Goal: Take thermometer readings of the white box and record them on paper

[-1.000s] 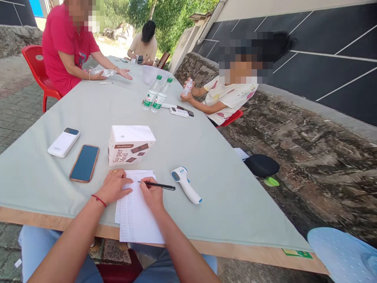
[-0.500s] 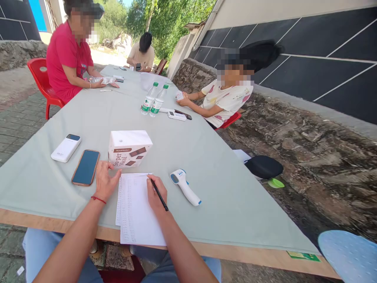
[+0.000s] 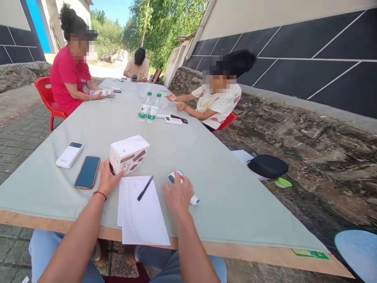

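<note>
My left hand (image 3: 109, 176) is closed on the lower left corner of a white carton (image 3: 129, 150) with brown chocolate-bar pictures, its thumb across the front and its other fingers partly hidden at the side. Over a white and blue infrared thermometer (image 3: 194, 200) is my right hand (image 3: 180, 193), fingers apart; whether they touch it I cannot tell. Between my hands lie sheets of paper (image 3: 144, 220) with rows of writing down the left side, and a black pen (image 3: 145, 188) rests on them. A brown-edged phone (image 3: 87, 172) lies left of my left hand.
A white power bank (image 3: 69, 155) lies beyond the phone. Two green-capped water bottles (image 3: 149, 108) stand mid-table, near another white device (image 3: 173, 120). Three people sit farther along the cloth-covered table (image 3: 235, 208). A blue stool (image 3: 357, 251) stands at the right corner.
My right hand has let go of the pen, leaving it on the paper, and moved right over the thermometer. My left hand has taken hold of the carton, which has turned.
</note>
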Tool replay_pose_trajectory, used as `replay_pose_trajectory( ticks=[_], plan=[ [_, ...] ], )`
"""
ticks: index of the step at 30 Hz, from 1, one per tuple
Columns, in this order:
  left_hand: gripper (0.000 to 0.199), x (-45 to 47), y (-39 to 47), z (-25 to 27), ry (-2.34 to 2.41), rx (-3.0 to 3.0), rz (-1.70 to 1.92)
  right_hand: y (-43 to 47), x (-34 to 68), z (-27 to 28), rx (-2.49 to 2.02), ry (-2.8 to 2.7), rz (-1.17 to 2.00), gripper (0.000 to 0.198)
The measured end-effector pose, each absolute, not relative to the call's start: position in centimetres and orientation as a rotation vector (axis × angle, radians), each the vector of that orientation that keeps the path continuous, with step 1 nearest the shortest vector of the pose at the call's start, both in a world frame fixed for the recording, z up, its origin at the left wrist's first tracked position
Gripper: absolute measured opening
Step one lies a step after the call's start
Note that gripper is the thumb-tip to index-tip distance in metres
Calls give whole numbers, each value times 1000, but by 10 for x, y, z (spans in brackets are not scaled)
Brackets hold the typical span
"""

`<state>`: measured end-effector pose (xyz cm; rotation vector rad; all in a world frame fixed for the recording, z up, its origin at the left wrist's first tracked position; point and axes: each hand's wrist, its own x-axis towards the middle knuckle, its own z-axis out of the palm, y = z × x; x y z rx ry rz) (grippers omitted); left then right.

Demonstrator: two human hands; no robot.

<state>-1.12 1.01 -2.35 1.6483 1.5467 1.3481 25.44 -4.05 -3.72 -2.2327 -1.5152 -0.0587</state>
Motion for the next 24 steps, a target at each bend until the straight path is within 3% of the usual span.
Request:
replay_pose_trajectory(
  ticks=[2, 4, 8, 12, 18, 24],
  plan=[
    [70, -12, 7, -18, 1543, 1628, 1408, -43, 279, -29, -2464, -1416, 84, 57],
    [70, -13, 4, -13, 1549, 1509, 1497, -46, 301, -24, -2579, -1450, 285, 47],
    [67, -11, 1, -6, 1293, 1141, 1646, -51, 320, -22, -2499, -1488, 462, 29],
    [55, -3, -2, -4, 1011, 858, 1614, -56, 299, -19, -2022, -1080, 580, 29],
    [58, 6, -12, -8, 976, 894, 1410, -76, 217, 17, -1181, -678, 727, 35],
    [57, 4, -19, -3, 966, 926, 1366, -97, 167, 48, -1026, -858, 1152, 32]
  ],
)
